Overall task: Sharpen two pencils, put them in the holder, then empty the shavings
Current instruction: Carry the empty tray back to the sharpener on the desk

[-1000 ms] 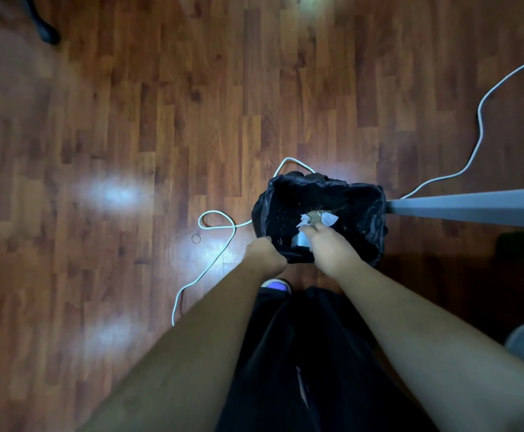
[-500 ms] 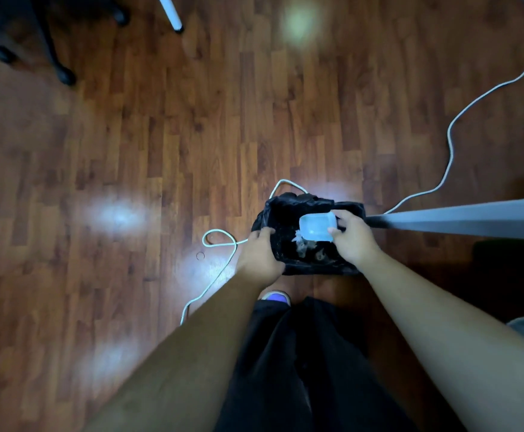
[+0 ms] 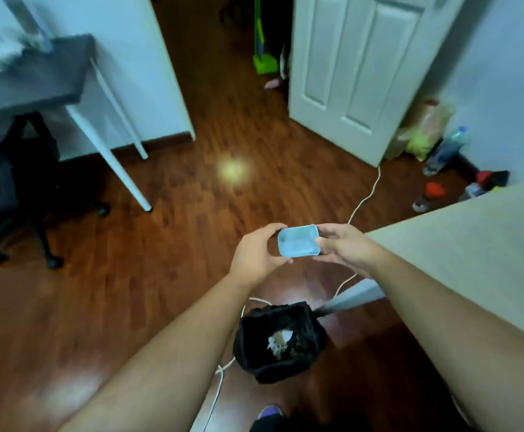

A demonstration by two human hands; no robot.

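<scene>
While 1 bin [image 3: 310, 366] sits below, left hand [image 3: 256, 254] & right hand [image 3: 343, 249] grip 1 tray [image 3: 298, 244]

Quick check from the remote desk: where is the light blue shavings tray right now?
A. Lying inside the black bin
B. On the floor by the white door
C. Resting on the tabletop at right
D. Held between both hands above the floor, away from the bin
D: the shavings tray is gripped by the left hand and the right hand, with the black bin on the floor below and nearer the person.
</scene>
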